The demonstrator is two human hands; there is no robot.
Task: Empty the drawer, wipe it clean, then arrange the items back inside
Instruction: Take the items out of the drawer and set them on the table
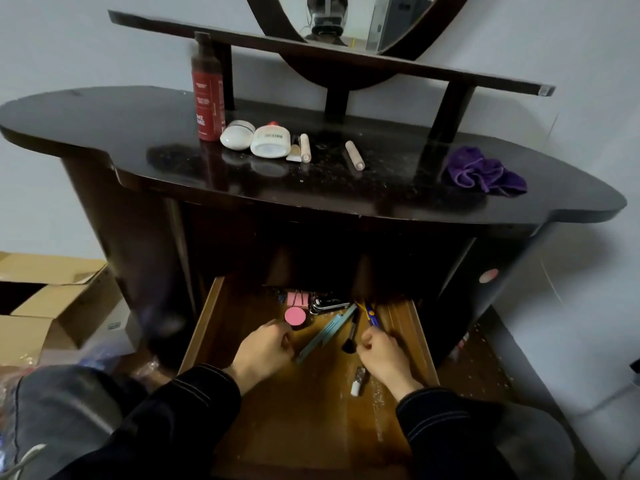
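Note:
The wooden drawer (211, 327) is pulled out under the dark dressing table (104, 126). Inside lie a round pink compact (295, 315), a pink item (298, 298), a black and silver case (327, 303), a teal comb (327, 332), a makeup brush (350, 336), a blue and yellow pen (370, 313) and a small white-capped tube (358, 381). My left hand (265, 348) is curled against the compact's near edge; whether it grips is unclear. My right hand (382, 355) pinches the pen's near end.
On the tabletop stand a red bottle (207, 98), two white jars (237, 135) (270, 143), beige tubes (304, 147) (355, 155) and a crumpled purple cloth (485, 173). Cardboard boxes (52, 299) sit on the floor to the left. My knees flank the drawer.

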